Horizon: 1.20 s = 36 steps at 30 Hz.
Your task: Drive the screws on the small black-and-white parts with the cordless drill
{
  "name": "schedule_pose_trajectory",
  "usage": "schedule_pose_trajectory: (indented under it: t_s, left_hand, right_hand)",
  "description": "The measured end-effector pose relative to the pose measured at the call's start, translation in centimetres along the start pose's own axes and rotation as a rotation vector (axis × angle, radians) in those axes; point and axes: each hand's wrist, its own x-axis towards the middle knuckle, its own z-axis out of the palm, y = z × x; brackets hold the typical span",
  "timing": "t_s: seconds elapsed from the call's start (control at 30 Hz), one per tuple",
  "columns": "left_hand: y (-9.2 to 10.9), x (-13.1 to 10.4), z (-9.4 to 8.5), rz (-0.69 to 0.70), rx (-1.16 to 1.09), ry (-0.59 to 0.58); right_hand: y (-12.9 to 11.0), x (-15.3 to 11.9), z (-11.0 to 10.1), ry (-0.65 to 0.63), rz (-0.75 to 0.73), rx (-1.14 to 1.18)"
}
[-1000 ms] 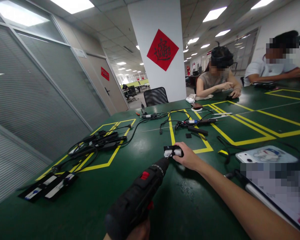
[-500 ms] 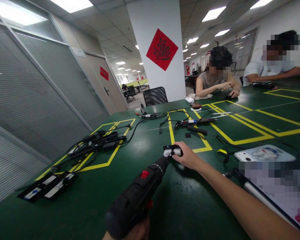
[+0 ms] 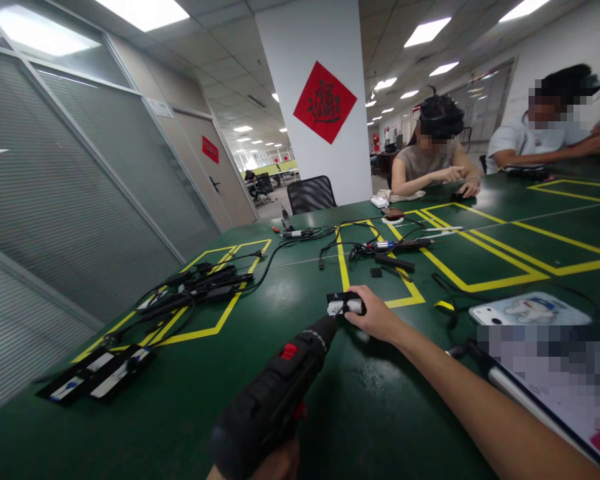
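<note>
My left hand (image 3: 280, 461) is wrapped round the grip of a black cordless drill (image 3: 275, 393) with red switches, partly hidden beneath its body. The drill slants away from me, its nose reaching a small black-and-white part (image 3: 344, 305). My right hand (image 3: 375, 313) pinches that part from its right side, low over the table. The bit end is too small to tell whether it touches the part.
Tangled black cables (image 3: 200, 287) and two black-and-white panels (image 3: 100, 373) lie left on the green table. Beyond my right hand are a pen-like tool (image 3: 400, 245) and a black bar (image 3: 394, 261). A phone (image 3: 530, 308) lies right. Two people (image 3: 435, 167) sit across.
Both hands, the drill and the small part stay in nearly the same place. The view shifts slightly, and the person across tilts their head down a little.
</note>
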Motion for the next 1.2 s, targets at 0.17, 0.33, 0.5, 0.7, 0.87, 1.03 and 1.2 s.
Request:
schedule_pose_trajectory:
  t_s: [0.17,0.33,0.5,0.7,0.87,1.03,1.2]
  left_hand:
    - [0.3,0.2,-0.6,-0.013,0.017,-0.091]
    - [-0.5,0.2,-0.8,0.0,-0.011,-0.138]
    - [-1.8,0.4,-0.9,-0.02,-0.037,-0.106]
    - [-1.6,0.3,-0.9,-0.021,-0.013,-0.097]
    - [-0.9,0.2,-0.7,-0.087,0.005,-0.098]
    - [0.0,0.1,-0.9,0.002,0.032,-0.058]
    - [-0.7,0.1,-0.8,-0.022,0.01,-0.074]
  right_hand:
    - [0.1,0.0,0.1,0.007,-0.017,0.005]
    - [0.3,0.0,0.1,0.005,-0.026,-0.004]
    - [0.4,0.0,0.2,0.012,-0.019,-0.012]
    - [0.4,0.0,0.3,0.006,-0.017,-0.018]
    - [0.3,0.0,0.2,0.009,-0.015,-0.021]
    - [0.2,0.0,0.2,0.013,-0.03,-0.024]
    - [0.4,0.1,0.2,0.012,-0.028,-0.032]
